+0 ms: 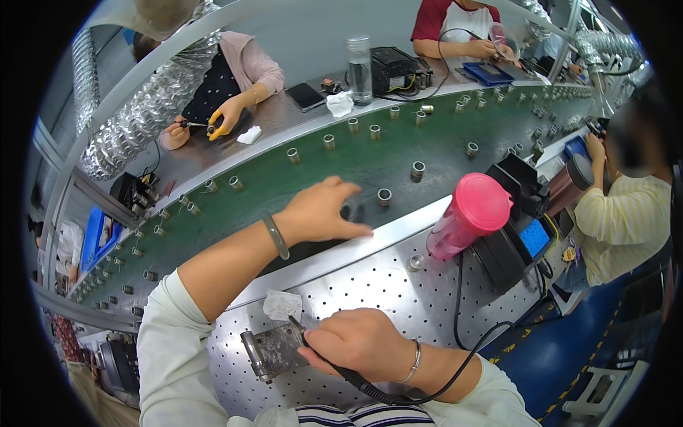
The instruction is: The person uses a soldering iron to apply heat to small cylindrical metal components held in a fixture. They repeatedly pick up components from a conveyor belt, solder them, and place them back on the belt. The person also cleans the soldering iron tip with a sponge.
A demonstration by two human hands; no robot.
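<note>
My left hand [320, 210] is stretched over the green conveyor belt [284, 188], its fingers apart and nothing seen in them. To the right of its fingertips stands a small metal cylinder [384, 197], not touched; another metal cylinder [417, 169] is farther back. Low over the perforated metal worktop [370, 285], my right hand [364, 345] grips a soldering iron [353, 378], its black cable running off to the right. Beside that hand lies a flat metal fixture [277, 350] with a round bar at its left end. A crumpled white tissue [282, 305] is just behind the fixture.
A pink-lidded bottle [473, 210] stands right of a small clear cap [417, 263]. Beyond it are a black soldering station [501, 256] and a blue sponge [533, 236]. Several metal cylinders line the belt. Co-workers sit across and at right; a silver duct [153, 107] hangs left.
</note>
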